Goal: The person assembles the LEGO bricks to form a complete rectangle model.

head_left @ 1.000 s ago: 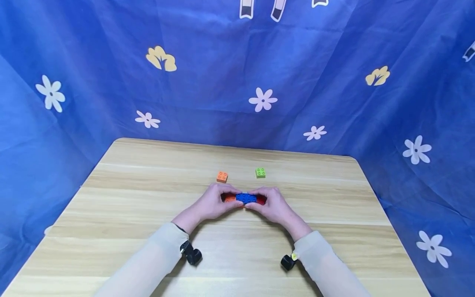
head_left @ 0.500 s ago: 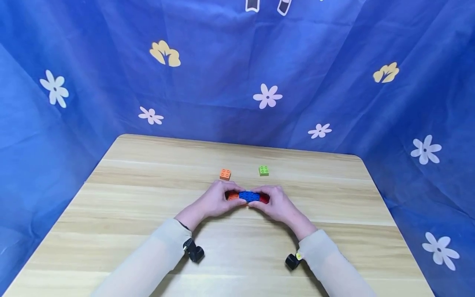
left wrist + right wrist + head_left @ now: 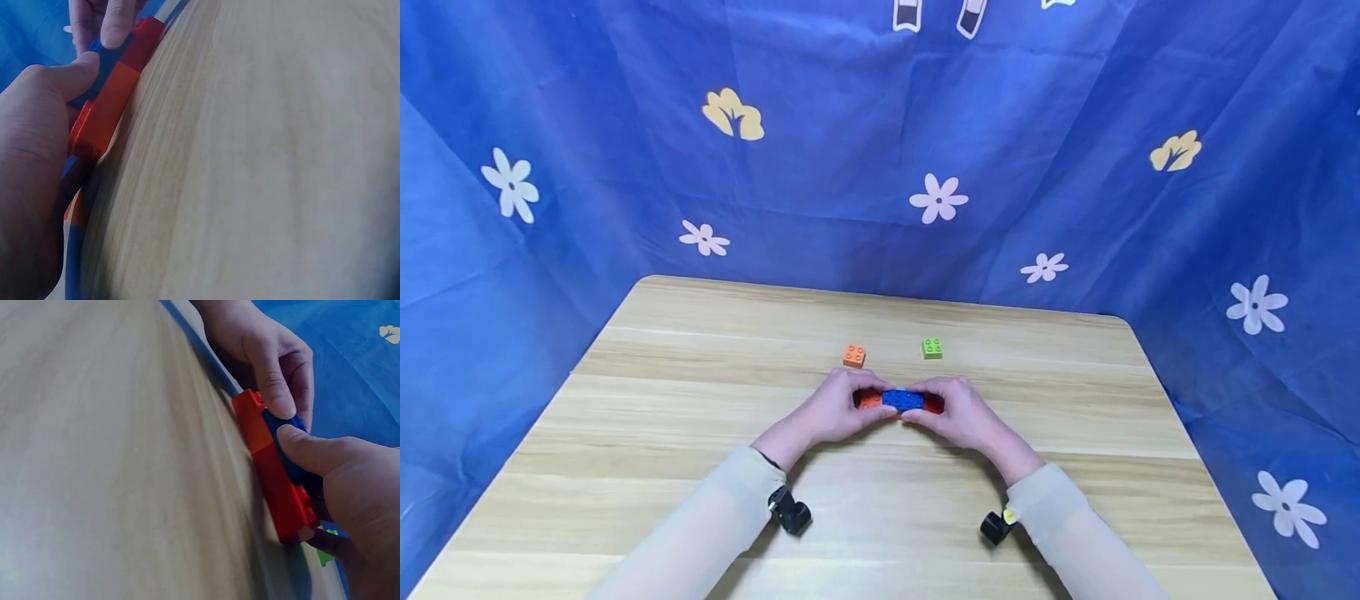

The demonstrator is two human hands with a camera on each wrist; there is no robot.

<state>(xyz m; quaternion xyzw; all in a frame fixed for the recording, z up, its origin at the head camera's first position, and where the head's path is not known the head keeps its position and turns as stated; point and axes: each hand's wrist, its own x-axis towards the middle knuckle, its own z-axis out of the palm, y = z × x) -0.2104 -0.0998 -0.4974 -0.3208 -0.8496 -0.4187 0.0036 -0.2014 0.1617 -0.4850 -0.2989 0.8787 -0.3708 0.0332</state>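
Note:
A long blue toy brick (image 3: pixel 902 401) bridges the top of an orange brick (image 3: pixel 870 400) and a red brick (image 3: pixel 933 404), which lie end to end. My left hand (image 3: pixel 831 408) pinches the blue brick's left part, thumb on its near side and fingers behind. From the other end my right hand (image 3: pixel 957 412) pinches it the same way, the two thumbs almost meeting. In the right wrist view, the red brick (image 3: pixel 281 503) shows its long side and some bare studs beyond the blue brick (image 3: pixel 294 456). The far fingers are partly hidden behind the bricks.
Behind the left hand, a small square orange brick (image 3: pixel 854 356) lies on the wooden table (image 3: pixel 700 400). A lime green square brick (image 3: pixel 932 348) lies to its right. A blue flowered curtain (image 3: pixel 835 167) hangs around the table's back and sides.
The head view has shifted slightly. Both hands keep their hold on the blue brick, and the bricks look the same.

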